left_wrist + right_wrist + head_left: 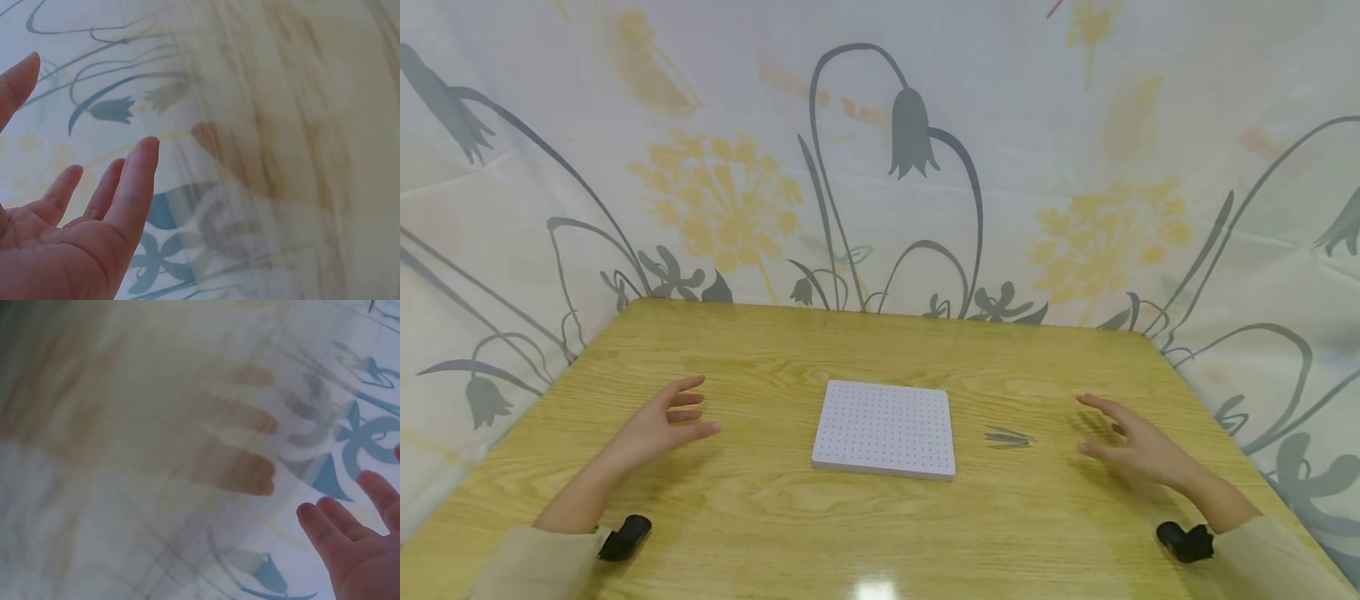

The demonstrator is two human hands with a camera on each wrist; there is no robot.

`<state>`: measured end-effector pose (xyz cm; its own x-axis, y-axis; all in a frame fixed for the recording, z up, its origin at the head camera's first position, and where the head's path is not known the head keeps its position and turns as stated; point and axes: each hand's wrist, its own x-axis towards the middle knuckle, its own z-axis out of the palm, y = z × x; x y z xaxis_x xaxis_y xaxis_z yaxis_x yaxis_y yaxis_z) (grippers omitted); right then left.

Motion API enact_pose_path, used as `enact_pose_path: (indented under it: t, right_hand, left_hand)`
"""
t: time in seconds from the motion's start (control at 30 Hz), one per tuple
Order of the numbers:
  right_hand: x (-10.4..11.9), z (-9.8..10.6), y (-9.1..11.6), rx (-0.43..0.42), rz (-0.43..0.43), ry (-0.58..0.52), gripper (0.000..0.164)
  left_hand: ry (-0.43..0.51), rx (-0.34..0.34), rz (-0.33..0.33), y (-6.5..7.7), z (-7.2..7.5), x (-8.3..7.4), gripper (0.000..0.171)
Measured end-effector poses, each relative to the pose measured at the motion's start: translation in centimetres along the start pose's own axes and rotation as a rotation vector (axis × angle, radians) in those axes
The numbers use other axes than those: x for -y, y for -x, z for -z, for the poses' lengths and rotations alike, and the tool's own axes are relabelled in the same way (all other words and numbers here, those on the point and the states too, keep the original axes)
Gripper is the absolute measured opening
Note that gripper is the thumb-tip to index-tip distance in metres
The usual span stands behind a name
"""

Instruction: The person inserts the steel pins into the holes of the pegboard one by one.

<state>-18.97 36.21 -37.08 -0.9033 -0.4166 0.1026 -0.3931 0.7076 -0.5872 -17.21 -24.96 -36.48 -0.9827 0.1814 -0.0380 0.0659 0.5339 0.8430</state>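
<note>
A white rectangular board (883, 429) dotted with rows of small dark marks lies flat on the wooden table. Right beside it are several thin grey slivers (1009, 437), close together. To the board's left, my left hand (662, 425) is held with fingers spread and nothing in it. My right hand (1138, 446) mirrors it on the other side, nearest the grey slivers, its fingers relaxed and apart from them. Each wrist view shows its hand with bare, loosely extended fingers: the left hand (81, 244) and the right hand (365, 550).
The wood-grain table (737, 517) reaches back to a pale sheet (880, 208) printed with grey and yellow flowers, which also encloses both sides. Black devices, one on the left wrist (625, 538) and one on the right wrist (1186, 542), sit at the sleeve cuffs.
</note>
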Motion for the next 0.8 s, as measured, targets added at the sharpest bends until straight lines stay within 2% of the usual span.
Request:
enact_pose_path:
  t: [0.13,0.4,0.67,0.8]
  right_hand:
    - [0.1,-0.3,-0.3,0.014,0.033,-0.011,0.062]
    - [0.7,-0.5,-1.0,0.041,0.055,0.0,0.061]
    - [1.0,-0.9,-1.9,0.066,0.104,0.007,0.056]
    - [1.3,-1.1,-2.3,0.079,0.106,0.003,0.055]
  left_hand:
    - [0.042,0.011,-0.012,-0.3,-0.4,0.0,0.08]
    - [0.2,0.069,-0.022,-1.1,-1.6,-0.3,0.076]
    - [0.245,0.122,0.047,-1.6,-2.5,-0.9,0.072]
    - [0.27,0.142,0.062,-1.9,-2.8,-1.1,0.072]
